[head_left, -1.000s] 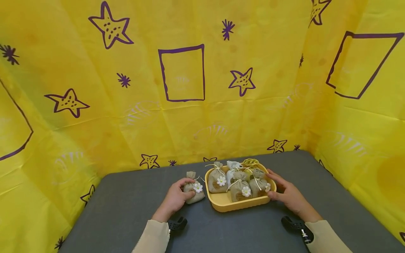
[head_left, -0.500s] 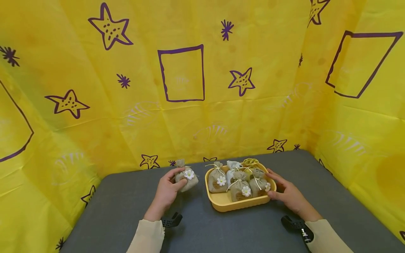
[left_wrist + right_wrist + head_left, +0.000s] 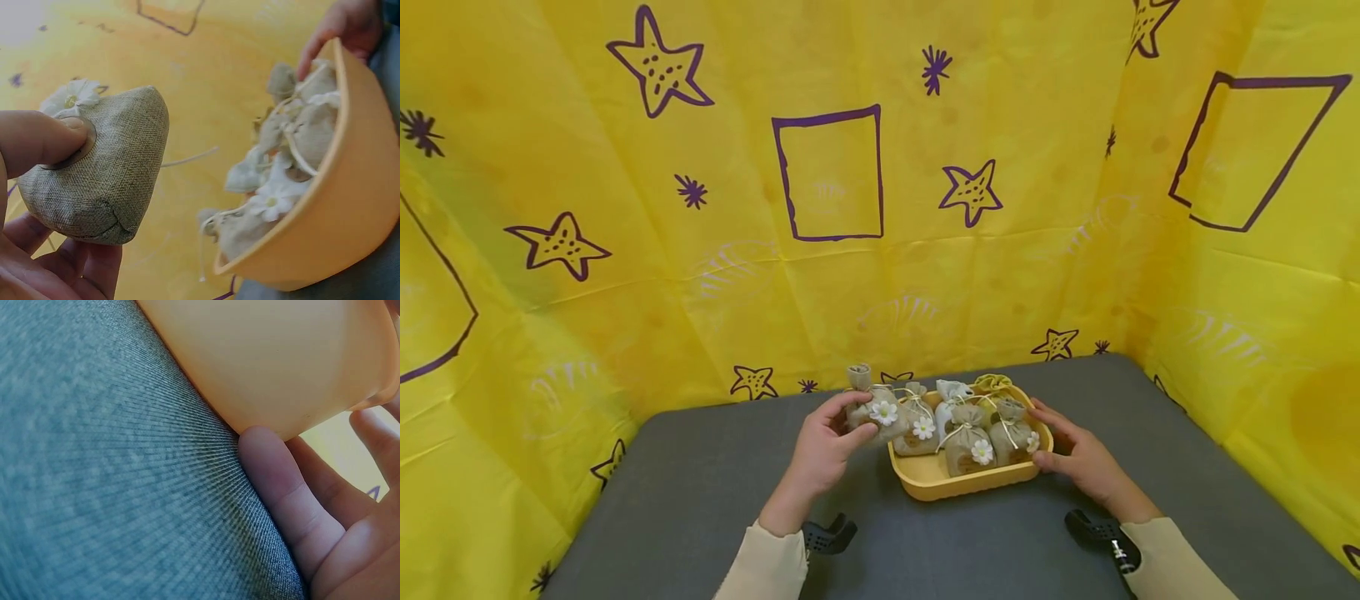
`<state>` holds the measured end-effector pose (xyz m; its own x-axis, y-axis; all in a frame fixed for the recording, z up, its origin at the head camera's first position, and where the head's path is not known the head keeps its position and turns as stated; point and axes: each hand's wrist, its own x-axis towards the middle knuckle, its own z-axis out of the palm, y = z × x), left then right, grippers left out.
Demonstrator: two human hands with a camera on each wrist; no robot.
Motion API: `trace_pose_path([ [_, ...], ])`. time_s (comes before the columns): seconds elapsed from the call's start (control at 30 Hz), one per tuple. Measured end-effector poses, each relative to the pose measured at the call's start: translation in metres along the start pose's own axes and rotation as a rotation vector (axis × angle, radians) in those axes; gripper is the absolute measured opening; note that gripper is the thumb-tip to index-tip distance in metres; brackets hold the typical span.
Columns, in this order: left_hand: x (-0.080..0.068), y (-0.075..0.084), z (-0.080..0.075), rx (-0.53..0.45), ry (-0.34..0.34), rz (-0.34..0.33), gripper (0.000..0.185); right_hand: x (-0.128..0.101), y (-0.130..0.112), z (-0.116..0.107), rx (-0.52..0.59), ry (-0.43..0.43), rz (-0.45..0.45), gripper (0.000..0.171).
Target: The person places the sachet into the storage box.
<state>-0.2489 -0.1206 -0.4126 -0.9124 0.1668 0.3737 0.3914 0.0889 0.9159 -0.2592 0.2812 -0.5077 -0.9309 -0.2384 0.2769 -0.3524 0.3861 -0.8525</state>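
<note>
walls: yellow sheeting (image 3: 1000,275) with purple stars and squares, creased | surface: dark grey fabric-covered table (image 3: 700,500) | light: even, source probably overhead

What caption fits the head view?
Left hand holds a burlap sachet beside a yellow tray; right hand steadies it.

Head view: high, looking forward and down over the grey table (image 3: 700,492) to the far yellow backdrop (image 3: 850,250), whole scene in frame. Left wrist view: very close, low, facing right toward the tray (image 3: 350,206). Right wrist view: at table level, pressed against the tray's wall. All three share the tray.
</note>
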Motion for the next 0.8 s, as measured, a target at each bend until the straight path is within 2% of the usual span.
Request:
trace_pose_path([
  [0.27,0.003,-0.009,0.030,0.054,-0.032,-0.026,0.038,0.000,0.001,0.000,0.018,0.000,0.005,0.068],
  [0.53,0.006,-0.014,0.058,0.048,-0.168,-0.103,0.033,0.002,0.002,0.002,0.002,-0.001,0.015,0.067],
  [0.67,0.005,-0.017,0.063,0.140,-0.225,-0.110,0.031,0.002,0.003,0.001,-0.015,0.005,0.017,0.066],
  [0.8,0.005,-0.023,0.063,0.253,-0.228,-0.092,0.030,0.002,0.002,0.001,-0.008,-0.001,0.024,0.067],
])
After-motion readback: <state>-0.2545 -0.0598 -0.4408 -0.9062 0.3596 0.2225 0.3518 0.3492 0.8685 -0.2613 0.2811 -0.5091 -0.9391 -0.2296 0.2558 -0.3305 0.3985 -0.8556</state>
